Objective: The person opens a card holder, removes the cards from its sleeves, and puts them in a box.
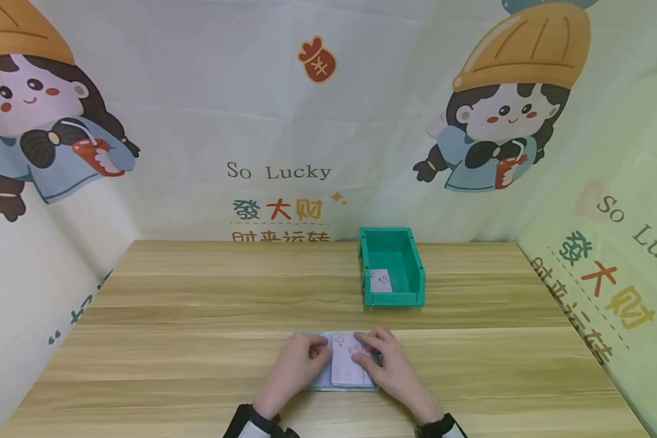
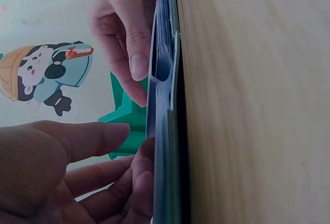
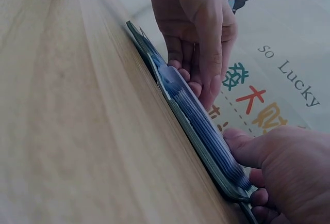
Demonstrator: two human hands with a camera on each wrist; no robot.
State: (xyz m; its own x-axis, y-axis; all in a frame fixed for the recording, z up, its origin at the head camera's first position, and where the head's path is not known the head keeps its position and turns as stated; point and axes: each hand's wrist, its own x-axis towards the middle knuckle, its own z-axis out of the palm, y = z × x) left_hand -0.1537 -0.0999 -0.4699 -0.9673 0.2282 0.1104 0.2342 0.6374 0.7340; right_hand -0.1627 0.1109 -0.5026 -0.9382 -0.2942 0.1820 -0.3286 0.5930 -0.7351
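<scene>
A small card album (image 1: 320, 380) with a pale blue inside lies open on the table, a thick stack of clear sleeves at its right side. The top sleeve (image 1: 342, 371) shows a pinkish-white printed card. At the stack's left edge is my left hand (image 1: 301, 362), fingers bent and touching the pages, its thumb apart from them in the left wrist view. My right hand (image 1: 391, 365) holds the album's right side, thumb and index finger over the top sleeve. In the right wrist view the layered sleeves (image 3: 209, 131) show edge-on above the green cover (image 3: 193, 136).
A green open-front bin (image 1: 394, 298) stands behind the album, slightly right. One printed card (image 1: 380, 281) is in it, at the front left. The wooden table (image 1: 197, 304) meets a printed cloth backdrop (image 1: 197, 121) at the back and sides.
</scene>
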